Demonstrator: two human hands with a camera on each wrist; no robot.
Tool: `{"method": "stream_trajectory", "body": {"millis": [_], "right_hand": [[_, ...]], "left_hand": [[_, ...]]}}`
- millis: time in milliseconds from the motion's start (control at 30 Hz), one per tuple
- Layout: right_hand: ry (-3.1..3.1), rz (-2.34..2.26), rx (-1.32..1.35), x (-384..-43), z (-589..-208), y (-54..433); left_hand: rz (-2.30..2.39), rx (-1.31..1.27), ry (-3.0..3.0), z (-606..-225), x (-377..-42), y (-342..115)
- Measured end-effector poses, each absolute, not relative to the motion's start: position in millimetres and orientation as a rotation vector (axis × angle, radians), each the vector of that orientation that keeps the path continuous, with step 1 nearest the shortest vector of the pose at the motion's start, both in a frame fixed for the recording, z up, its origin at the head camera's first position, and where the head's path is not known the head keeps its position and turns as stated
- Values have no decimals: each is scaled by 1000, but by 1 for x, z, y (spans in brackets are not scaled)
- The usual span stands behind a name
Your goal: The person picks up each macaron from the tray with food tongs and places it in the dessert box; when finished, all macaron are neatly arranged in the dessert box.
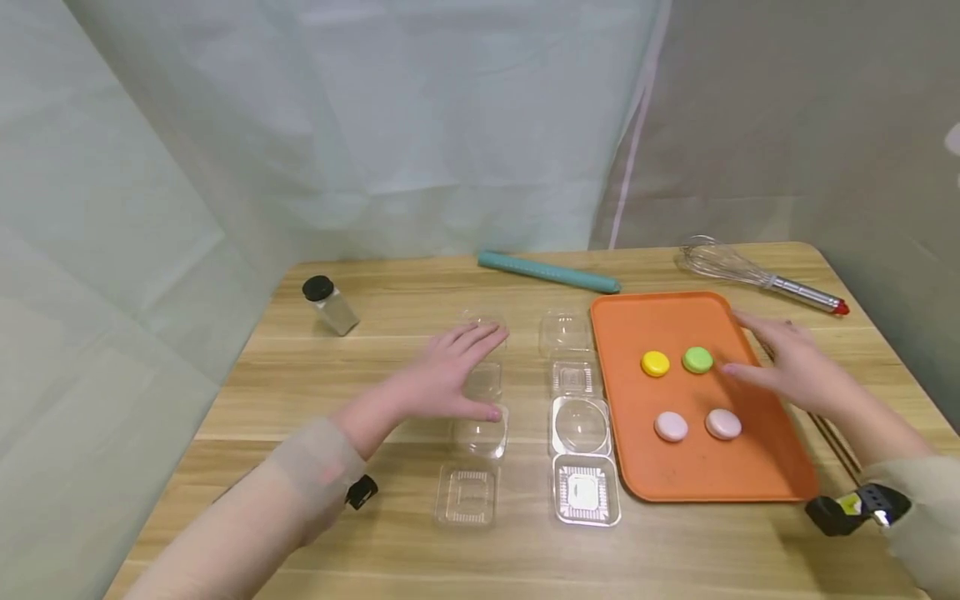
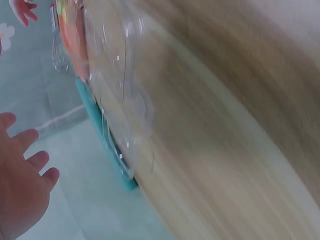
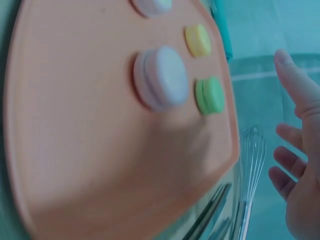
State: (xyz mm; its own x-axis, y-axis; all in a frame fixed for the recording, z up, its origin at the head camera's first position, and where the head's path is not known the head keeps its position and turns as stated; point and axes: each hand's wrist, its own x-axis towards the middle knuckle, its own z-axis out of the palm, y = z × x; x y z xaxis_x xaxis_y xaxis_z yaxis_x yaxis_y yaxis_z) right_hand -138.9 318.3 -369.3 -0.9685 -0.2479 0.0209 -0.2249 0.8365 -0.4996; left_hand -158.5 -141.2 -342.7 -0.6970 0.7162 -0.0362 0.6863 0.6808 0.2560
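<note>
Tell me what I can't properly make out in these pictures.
Head view: some left-column clear containers, partly behind the left grip.
Head view: the thin sticks, partly behind the right forearm.
Right wrist view: one pink macaron, cut off by the top edge.
Left wrist view: what lies on the orange tray, too small and blurred.
</note>
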Motion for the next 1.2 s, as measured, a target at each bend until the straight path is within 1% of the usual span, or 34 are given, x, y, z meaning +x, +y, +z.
{"method": "stream_trajectory", "body": {"millis": [200,567,833,1200], "right_hand": [[2952,-809,-301,-135,-375,338],[3034,-677,-207,-126,-396,372],[3053,-677,-69,-116,-414,389],[3082,-740,-35,-110,-434,400]], "left_hand": [[419,1169,2651,-350,-150,-126],[292,1302,2530,-378,-136,-106],[275,1379,2513,-377,-124,-94],[327,1372,2529,-373,-123,-82]]}}
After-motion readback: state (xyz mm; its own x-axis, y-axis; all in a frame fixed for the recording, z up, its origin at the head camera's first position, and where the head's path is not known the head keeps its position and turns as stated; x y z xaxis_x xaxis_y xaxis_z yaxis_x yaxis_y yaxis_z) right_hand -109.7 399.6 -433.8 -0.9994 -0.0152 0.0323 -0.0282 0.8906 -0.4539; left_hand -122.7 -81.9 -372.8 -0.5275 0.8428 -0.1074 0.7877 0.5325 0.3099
